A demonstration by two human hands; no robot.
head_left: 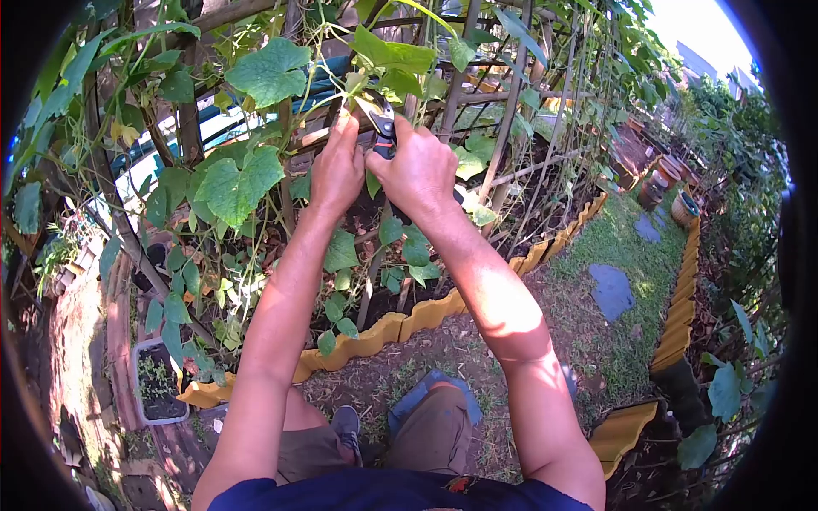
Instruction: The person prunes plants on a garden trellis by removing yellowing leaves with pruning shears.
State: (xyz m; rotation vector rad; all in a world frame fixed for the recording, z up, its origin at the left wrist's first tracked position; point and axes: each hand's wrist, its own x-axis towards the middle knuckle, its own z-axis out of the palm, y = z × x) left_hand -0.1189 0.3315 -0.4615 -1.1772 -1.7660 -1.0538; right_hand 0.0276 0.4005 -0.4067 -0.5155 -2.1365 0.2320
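Pruning shears (383,128) with a dark handle and a touch of red are in my right hand (417,170), fingers wrapped round the handle. Their metal blades point up and left, close against a thin green vine stem (350,85). My left hand (336,170) is raised just left of the blades, its fingers pressed together at that stem; the exact grip is partly hidden. Broad green leaves hang around both hands, with one large leaf (268,72) to the left and a yellow-green leaf (394,53) above the shears.
A trellis of wooden poles (511,106) carries the climbing vines. Wavy yellow edging (400,328) borders the bed below my arms. A planter box (160,383) stands at lower left. Stepping stones (611,291) lie in the grass at right, with clay pots (669,173) beyond.
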